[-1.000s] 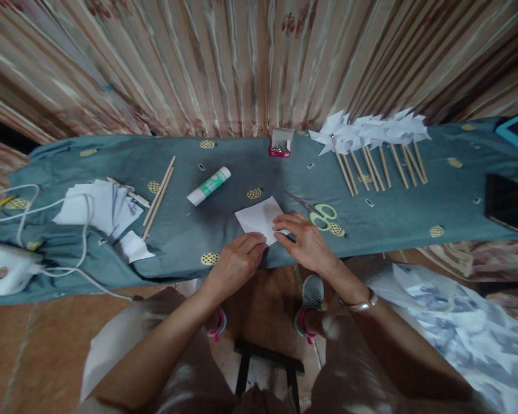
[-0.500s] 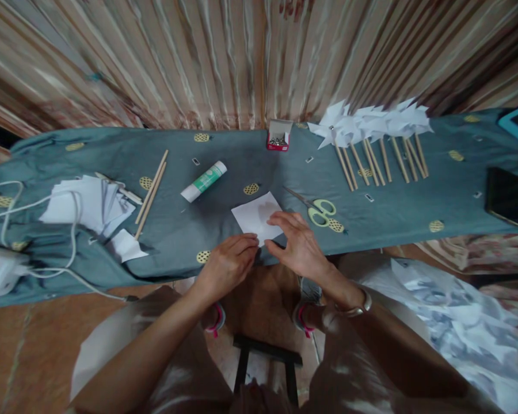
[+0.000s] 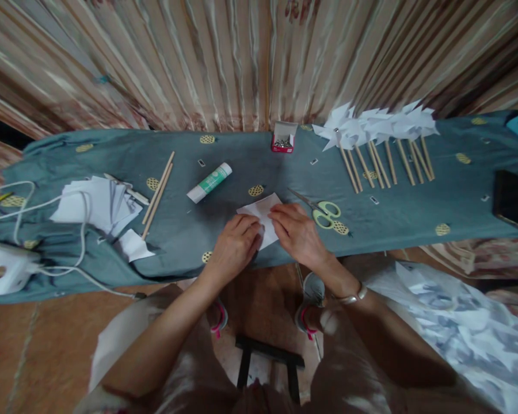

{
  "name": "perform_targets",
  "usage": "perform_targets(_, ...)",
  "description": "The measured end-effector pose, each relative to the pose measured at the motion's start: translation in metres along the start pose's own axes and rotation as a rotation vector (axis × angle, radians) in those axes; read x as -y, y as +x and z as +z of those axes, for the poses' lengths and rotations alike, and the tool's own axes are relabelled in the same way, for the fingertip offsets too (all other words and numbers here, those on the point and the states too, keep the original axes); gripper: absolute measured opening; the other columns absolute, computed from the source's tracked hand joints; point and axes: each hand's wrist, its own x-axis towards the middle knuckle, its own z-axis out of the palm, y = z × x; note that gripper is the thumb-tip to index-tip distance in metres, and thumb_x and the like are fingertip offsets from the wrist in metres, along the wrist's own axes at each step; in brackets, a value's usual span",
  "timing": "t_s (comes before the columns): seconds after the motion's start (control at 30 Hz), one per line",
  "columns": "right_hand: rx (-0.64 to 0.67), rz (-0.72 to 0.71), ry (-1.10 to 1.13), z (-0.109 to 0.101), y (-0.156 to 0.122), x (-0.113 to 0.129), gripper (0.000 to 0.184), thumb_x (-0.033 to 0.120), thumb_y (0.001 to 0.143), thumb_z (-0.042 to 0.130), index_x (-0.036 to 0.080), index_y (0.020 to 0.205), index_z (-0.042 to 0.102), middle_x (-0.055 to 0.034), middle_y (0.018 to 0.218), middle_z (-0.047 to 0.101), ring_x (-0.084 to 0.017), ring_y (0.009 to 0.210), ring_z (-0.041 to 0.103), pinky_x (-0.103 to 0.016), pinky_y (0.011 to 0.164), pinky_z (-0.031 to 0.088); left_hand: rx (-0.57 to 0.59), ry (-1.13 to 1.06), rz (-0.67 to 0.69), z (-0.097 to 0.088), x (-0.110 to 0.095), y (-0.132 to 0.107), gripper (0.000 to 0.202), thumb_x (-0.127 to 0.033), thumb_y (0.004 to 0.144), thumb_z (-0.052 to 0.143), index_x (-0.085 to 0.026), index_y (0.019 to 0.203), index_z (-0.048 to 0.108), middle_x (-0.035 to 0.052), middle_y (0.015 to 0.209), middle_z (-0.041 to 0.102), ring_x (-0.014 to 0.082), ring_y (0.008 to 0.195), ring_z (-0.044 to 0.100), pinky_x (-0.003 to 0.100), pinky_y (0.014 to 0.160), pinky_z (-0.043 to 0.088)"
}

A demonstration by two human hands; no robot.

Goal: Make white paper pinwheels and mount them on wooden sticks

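Note:
A small square of white paper (image 3: 267,231) lies at the table's near edge between my hands. My left hand (image 3: 236,240) grips its left side with curled fingers, covering that corner. At the opposite side my right hand (image 3: 297,234) pinches the right edge, thumb and fingertips together. Just right of my right hand lie scissors with pale green handles (image 3: 327,214), blades pointing up and left. A glue stick with a green label (image 3: 209,183) rests farther off, beyond my left hand.
Paper pinwheels on sticks (image 3: 375,127) lie at the back right, near an open red box of pins (image 3: 284,139). On the left are two wooden sticks (image 3: 157,195), stacked paper squares (image 3: 95,202) and a white cable (image 3: 84,230). A dark phone (image 3: 513,199) lies far right.
My left hand has moved up along the paper's left side, and my right fingers have closed at its right edge. The paper has turned slightly. The whole view has shifted a little.

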Motion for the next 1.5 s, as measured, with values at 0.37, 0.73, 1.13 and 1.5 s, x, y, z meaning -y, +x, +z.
perform_targets(0.37, 0.016, -0.016, -0.051, 0.028, 0.027, 0.002, 0.034, 0.013, 0.094, 0.041, 0.023, 0.109, 0.07, -0.0091, 0.11, 0.065, -0.026, 0.103, 0.057, -0.042, 0.097, 0.049, 0.133, 0.062, -0.13, 0.003, 0.002, -0.003, 0.033, -0.026, 0.093, 0.053, -0.014, 0.123, 0.057, 0.02, 0.14, 0.056, 0.0335, 0.136, 0.047, 0.05, 0.102, 0.045)
perform_targets(0.73, -0.043, 0.211, 0.045, 0.037, 0.052, 0.004, 0.006, 0.025, 0.084, 0.065, 0.02, 0.083, 0.068, -0.0075, 0.093, 0.07, -0.026, 0.093, 0.061, -0.039, 0.089, 0.049, 0.136, 0.124, -0.166, -0.001, 0.003, -0.005, 0.04, -0.033, 0.091, 0.059, -0.011, 0.124, 0.056, 0.0246, 0.143, 0.052, 0.0359, 0.138, 0.045, 0.053, 0.105, 0.04)
perform_targets(1.13, -0.063, 0.273, 0.019, 0.035, 0.06, -0.004, 0.008, 0.017, 0.08, 0.06, 0.022, 0.078, 0.066, -0.0043, 0.087, 0.071, -0.022, 0.089, 0.063, -0.035, 0.086, 0.049, 0.14, 0.13, -0.159, -0.004, 0.008, -0.013, 0.04, -0.039, 0.094, 0.056, -0.014, 0.124, 0.06, 0.0229, 0.143, 0.052, 0.0368, 0.14, 0.042, 0.054, 0.107, 0.039)
perform_targets(1.5, -0.055, 0.318, -0.015, 0.022, 0.062, -0.025, 0.012, 0.015, 0.079, 0.058, 0.018, 0.085, 0.069, -0.0081, 0.089, 0.071, -0.025, 0.088, 0.061, -0.038, 0.084, 0.047, 0.173, 0.152, -0.182, -0.008, 0.01, -0.013, 0.04, -0.042, 0.094, 0.055, -0.018, 0.125, 0.064, 0.0165, 0.144, 0.053, 0.0412, 0.141, 0.037, 0.056, 0.107, 0.037)
